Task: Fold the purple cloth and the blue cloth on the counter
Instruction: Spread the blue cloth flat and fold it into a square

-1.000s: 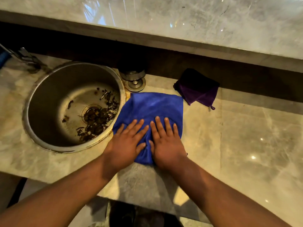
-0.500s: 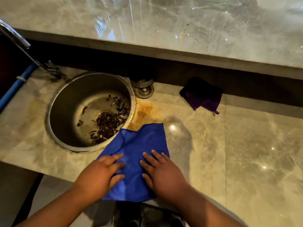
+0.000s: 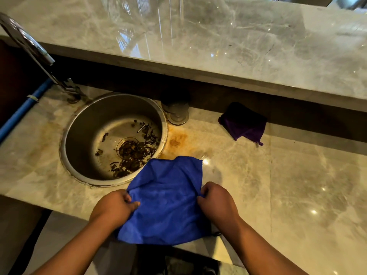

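The blue cloth [image 3: 167, 197] lies rumpled at the counter's near edge, with its lower part hanging over the edge. My left hand [image 3: 114, 208] pinches its left side and my right hand [image 3: 215, 201] pinches its right side. The purple cloth [image 3: 245, 124] sits folded at the back of the counter, to the right, against the dark wall under the upper ledge. Neither hand touches it.
A round steel sink [image 3: 113, 137] with dark leaf debris around its drain is sunk into the marble counter [image 3: 297, 185] at the left. A tap [image 3: 29, 48] arches over at far left. A round metal fitting [image 3: 176, 114] stands behind the sink. A raised marble ledge [image 3: 218, 46] runs along the back.
The blue cloth has been dragged toward the counter's near edge, away from the sink. My hands went from pressing flat on it to gripping its two sides.
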The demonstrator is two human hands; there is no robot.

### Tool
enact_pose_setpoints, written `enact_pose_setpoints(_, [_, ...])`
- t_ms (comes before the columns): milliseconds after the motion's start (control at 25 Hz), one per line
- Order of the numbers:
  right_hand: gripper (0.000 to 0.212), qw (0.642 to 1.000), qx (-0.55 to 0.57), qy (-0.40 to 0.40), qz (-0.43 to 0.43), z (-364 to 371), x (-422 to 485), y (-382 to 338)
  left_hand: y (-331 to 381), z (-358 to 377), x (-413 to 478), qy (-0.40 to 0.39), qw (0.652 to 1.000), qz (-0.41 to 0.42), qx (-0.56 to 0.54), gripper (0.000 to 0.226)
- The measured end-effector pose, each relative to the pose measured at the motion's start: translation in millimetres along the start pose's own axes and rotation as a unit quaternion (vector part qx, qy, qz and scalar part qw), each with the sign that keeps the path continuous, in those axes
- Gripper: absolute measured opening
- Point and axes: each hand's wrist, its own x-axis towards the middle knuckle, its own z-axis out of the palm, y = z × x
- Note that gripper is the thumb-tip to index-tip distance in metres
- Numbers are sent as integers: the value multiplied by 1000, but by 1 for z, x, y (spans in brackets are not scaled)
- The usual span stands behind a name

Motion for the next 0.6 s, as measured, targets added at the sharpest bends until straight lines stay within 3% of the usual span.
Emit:
enact_pose_setpoints(120, [11,993,120,-13,-12,-21,-4,-3,14,-10,-10,-15,989,61,-133,33])
enact_pose_setpoints(280, [15,938,342,-40,32,-77,-18,-1,59,-51,-31,-74,943,57,-319,21])
enact_pose_setpoints(440, [58,911,413,-19,10,-136,-32,3,103,-95,-44,-137,882,79,-444,50])
enact_pose_setpoints(600, [75,873,484,31,-49,-186,-43,-1,143,-113,-42,-203,808,110,-542,69])
